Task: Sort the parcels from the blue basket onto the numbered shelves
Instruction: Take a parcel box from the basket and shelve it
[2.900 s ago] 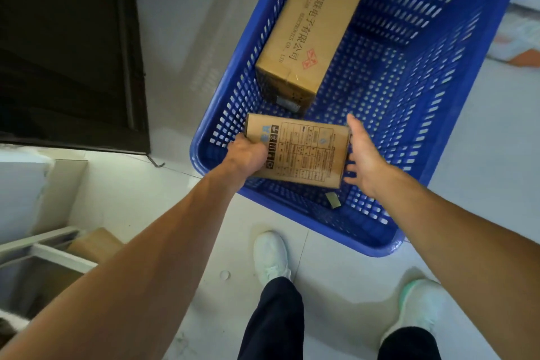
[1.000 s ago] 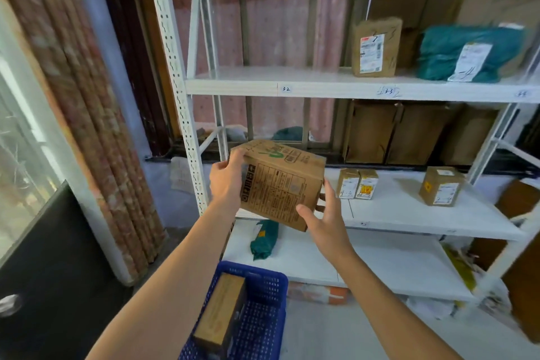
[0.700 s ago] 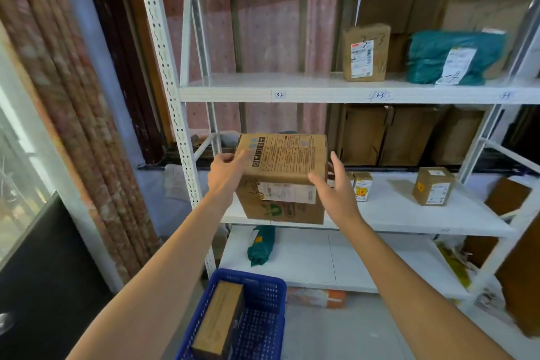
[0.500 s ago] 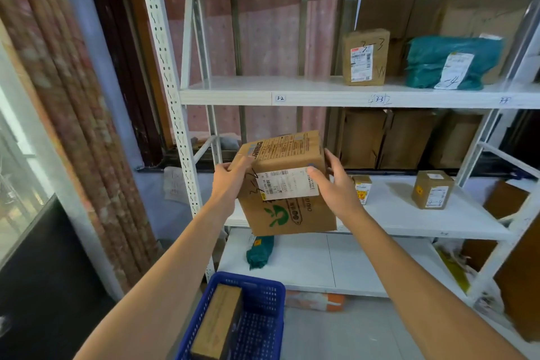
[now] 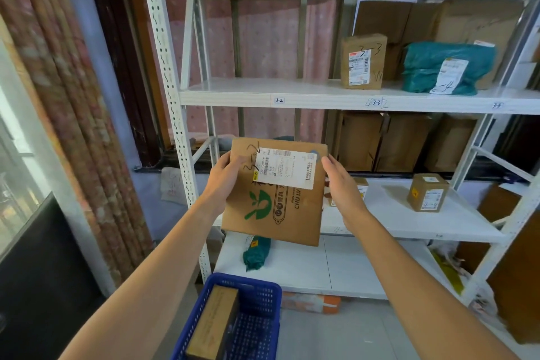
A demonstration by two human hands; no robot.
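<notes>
White shelves (image 5: 321,96): brown box (image 5: 363,61), teal bag (image 5: 447,67) on upper level; basket (image 5: 260,298) on floor.

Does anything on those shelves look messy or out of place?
Mostly tidy. One oddity: the shelf label under the upright box looks scribbled over by hand, unlike the neat 3-2 tag beside it.

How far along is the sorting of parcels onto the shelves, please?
Several parcels already sit on the shelves, such as a brown box and a teal bag on the upper shelf. In hand: a labelled cardboard box, held between the left hand and right hand. Left: one long box in the blue basket.
</notes>
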